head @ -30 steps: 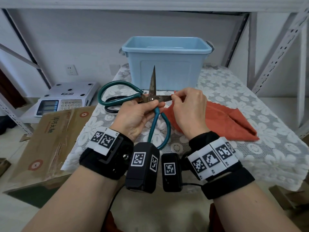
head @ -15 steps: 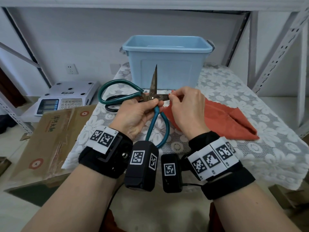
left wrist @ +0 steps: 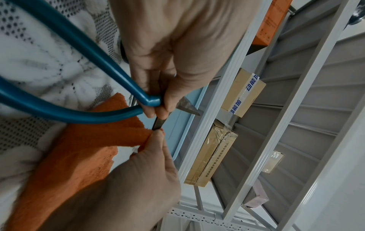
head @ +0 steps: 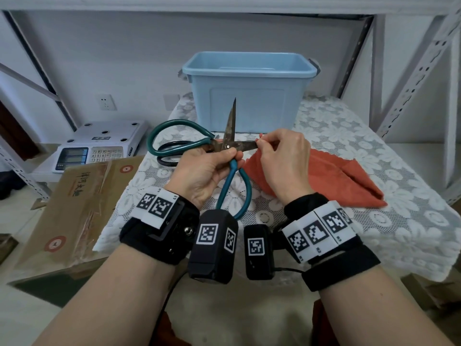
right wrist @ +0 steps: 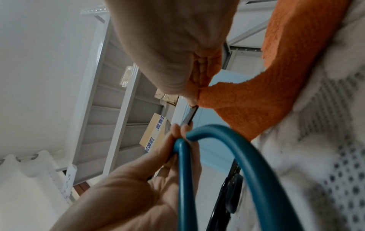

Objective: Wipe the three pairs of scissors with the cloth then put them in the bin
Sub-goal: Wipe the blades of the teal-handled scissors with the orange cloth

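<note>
My left hand [head: 228, 157] grips a pair of teal-handled scissors [head: 228, 131] at the pivot, above the table and in front of the blue bin [head: 249, 96]. The blades stand wide apart, one pointing up, one pointing right. My right hand [head: 260, 143] pinches a corner of the orange cloth [head: 336, 178] round the right-pointing blade. The rest of the cloth trails down onto the table. The left wrist view shows the cloth [left wrist: 88, 148] pinched at the blade [left wrist: 158, 123]. A black-handled pair [head: 166, 159] lies on the table behind my left hand. I see no third pair.
The lace-covered table [head: 349, 136] has bare room to the right of the cloth. A white weighing scale [head: 99, 146] and a cardboard box [head: 82, 203] sit at the left. Grey shelf posts [head: 411, 78] rise at the right.
The scissors have shifted slightly to the right in my left hand. My right hand's cloth pinch slid towards the pivot and back out along the horizontal blade.
</note>
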